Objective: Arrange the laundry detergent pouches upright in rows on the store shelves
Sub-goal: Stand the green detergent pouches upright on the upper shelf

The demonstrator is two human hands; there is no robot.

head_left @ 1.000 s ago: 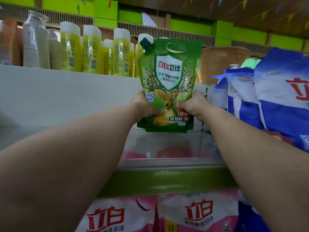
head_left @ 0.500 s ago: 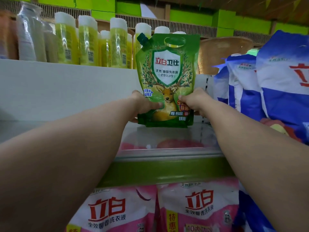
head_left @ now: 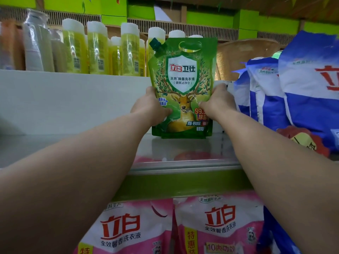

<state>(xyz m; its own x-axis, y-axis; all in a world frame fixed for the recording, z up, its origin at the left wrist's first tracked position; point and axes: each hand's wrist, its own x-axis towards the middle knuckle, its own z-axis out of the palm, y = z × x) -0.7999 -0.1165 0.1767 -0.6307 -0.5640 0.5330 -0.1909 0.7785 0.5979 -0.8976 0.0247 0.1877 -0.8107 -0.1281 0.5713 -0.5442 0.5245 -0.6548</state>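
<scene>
Green pouch [head_left: 183, 85] stood upright at the shelf [head_left: 73, 143] rear, left hand [head_left: 150, 107] and right hand [head_left: 218, 105] both grasping it; release and further rows apparently remained.

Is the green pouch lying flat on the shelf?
No, the green pouch stands upright on the shelf, with the left hand and right hand gripping its two sides.

Green detergent pouch [head_left: 183, 85] glossy plastic film, shelf [head_left: 183, 149] beneath it smooth reflective metal, yellow bottles [head_left: 97, 50] left of it translucent plastic, woven basket [head_left: 245, 57] right of it rough.
</scene>
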